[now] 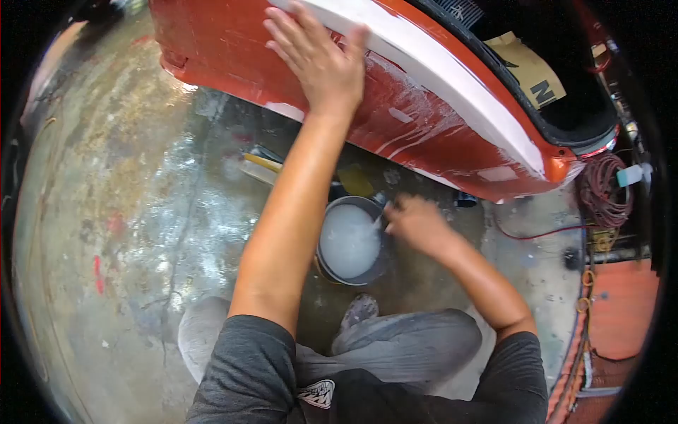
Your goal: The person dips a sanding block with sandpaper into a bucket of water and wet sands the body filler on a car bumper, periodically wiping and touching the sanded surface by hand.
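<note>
My left hand (321, 67) lies with spread fingers on the upper part of a red car body panel (219, 53), beside its white band (424, 56). Whitish smears and drips mark the red paint. On the wet floor, a dark-rimmed bucket (325, 267) holds cloudy, whitish liquid (349, 244). My right hand (418, 225) is at the bucket's right rim, fingers curled and somewhat blurred. Something small and dark shows at those fingertips, too unclear to name.
Behind my left forearm lies a yellow-edged strip (263, 162), and a yellowish piece (355, 180) is beyond the bucket. A coiled reddish hose (605, 189) hangs at right. My bent knees (417, 346) flank the bucket's near side. Cardboard (526, 67) sits inside the car opening.
</note>
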Tool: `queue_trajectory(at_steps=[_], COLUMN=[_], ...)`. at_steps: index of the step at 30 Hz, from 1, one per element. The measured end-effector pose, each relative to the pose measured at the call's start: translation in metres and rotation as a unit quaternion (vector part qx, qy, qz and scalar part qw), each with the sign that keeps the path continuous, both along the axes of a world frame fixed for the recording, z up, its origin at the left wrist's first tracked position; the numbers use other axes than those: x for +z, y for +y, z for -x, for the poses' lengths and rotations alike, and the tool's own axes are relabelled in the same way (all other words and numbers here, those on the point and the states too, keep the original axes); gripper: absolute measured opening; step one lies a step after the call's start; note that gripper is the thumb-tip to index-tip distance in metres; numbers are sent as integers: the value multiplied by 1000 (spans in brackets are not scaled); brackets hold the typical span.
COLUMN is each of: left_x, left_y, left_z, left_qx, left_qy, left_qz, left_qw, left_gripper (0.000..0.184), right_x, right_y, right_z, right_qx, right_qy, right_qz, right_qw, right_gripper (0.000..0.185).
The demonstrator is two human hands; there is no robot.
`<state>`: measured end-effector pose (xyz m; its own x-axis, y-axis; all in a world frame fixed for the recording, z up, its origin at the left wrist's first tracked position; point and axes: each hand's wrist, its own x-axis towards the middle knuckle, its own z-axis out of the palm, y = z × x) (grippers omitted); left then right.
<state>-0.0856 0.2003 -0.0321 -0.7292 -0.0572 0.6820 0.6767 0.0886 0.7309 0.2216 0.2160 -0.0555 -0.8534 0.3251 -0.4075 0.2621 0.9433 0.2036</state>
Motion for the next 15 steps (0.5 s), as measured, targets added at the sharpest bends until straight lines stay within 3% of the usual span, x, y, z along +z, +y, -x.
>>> queue_trajectory(at_steps=[2,3,5,6,9,11,12,15], left_x=[-18,-27,-33,-29,-34,-38,-33,-38], left_y=[13,20,33,30,27,19,11,-3], left_z=[-40,-59,-89,-96,-78,-43,-14,50], left_qx=[-22,-31,-61,-84,-65,-16,100,157], left_qy=[6,7,-11,-31,-35,-95,-75,-119], left_qz=[-10,-16,-31,-39,-104,-174,-164,-183], left_qw=[1000,999,998,995,992,980,979,963], left_gripper=[106,109,125,125,117,109,74,71], right_x=[93,135,195,212,222,217,214,209], right_y=[11,7,6,7,7,2,-2,-6], right_z=[20,40,71,86,135,173,192,215], right_qx=[69,48,237,275,377,415,433,451], right_qy=[171,208,209,186,129,97,82,82], right_qz=[-104,-118,-286,-324,-359,-382,-392,-378], right_qw=[977,970,905,886,844,820,807,804], right_gripper=[51,53,56,51,44,49,52,46])
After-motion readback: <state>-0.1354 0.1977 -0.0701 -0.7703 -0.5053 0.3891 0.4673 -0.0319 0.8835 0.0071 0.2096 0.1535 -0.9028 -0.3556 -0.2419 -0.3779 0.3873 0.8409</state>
